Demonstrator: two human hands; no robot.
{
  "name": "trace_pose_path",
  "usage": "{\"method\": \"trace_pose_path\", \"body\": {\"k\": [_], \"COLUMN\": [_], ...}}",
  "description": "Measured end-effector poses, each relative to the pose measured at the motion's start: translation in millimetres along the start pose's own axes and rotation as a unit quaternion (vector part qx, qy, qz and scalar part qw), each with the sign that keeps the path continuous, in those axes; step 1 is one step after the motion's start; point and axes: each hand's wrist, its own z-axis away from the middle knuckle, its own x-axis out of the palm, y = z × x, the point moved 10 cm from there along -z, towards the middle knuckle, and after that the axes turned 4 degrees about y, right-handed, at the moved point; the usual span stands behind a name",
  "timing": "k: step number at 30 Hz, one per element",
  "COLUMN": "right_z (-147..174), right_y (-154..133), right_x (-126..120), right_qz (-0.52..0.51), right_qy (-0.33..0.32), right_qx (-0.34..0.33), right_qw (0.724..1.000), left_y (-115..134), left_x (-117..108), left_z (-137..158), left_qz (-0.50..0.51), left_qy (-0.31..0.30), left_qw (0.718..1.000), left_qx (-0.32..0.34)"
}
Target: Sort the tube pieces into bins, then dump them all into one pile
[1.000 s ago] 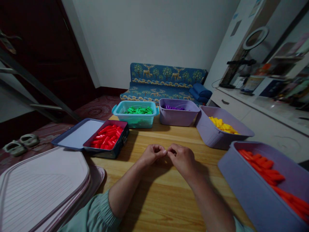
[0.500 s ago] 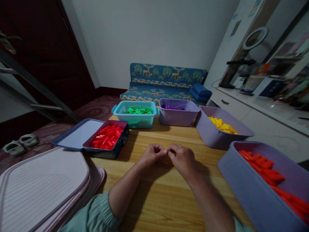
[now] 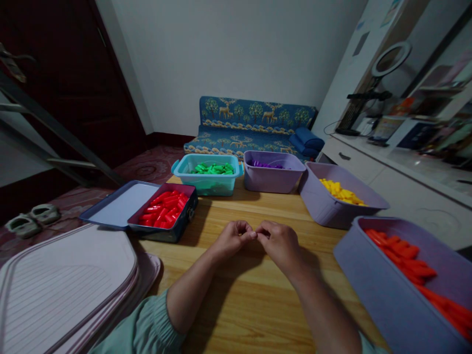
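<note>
My left hand [image 3: 234, 238] and my right hand [image 3: 279, 242] meet fingertip to fingertip above the middle of the wooden table [image 3: 254, 305]. Both are closed in a pinch, thumbs against index fingers. Whatever sits between the fingertips, if anything, is too small to make out. Left of my hands lies an open hinged box [image 3: 184, 216] of shiny red pieces [image 3: 164, 209]. Beyond them stands a turquoise basin [image 3: 210, 186] with green pieces [image 3: 214, 168], beside a purple bin [image 3: 271, 181] with violet pieces [image 3: 266, 164].
On the right, one purple bin [image 3: 320, 206] holds yellow pieces [image 3: 341, 191], and a nearer bin [image 3: 383, 295] holds orange-red pieces [image 3: 401, 255]. Pale lids [image 3: 66, 275] are stacked at the left. Behind the table is a blue patterned sofa [image 3: 250, 132]; a metal ladder [image 3: 55, 132] leans at far left.
Almost nothing differs. My hands keep the same fingertip pinch, and the whole view has shifted very slightly.
</note>
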Motion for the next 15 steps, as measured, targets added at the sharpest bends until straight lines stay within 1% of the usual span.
{"method": "trace_pose_path", "body": {"k": [3, 6, 10, 13, 15], "right_z": [0, -1, -1, -1, -1], "right_y": [10, 19, 21, 22, 22], "right_x": [3, 6, 9, 11, 14], "right_qz": [-0.053, -0.115, -0.2, -0.246, -0.264], "right_qy": [-0.001, 0.001, 0.001, 0.001, -0.006], "right_qx": [0.044, 0.088, 0.105, 0.117, 0.129], "right_qw": [0.998, 0.99, 0.974, 0.962, 0.956], "left_y": [3, 2, -3, -4, -3], "left_x": [4, 9, 18, 19, 13], "left_z": [2, 4, 6, 5, 2], "left_qz": [0.015, 0.067, 0.141, 0.17, 0.174], "left_qy": [-0.026, -0.056, -0.09, -0.075, -0.035], "left_qw": [1.0, 0.996, 0.985, 0.981, 0.983], "left_qx": [-0.005, -0.024, -0.053, -0.061, -0.052]}}
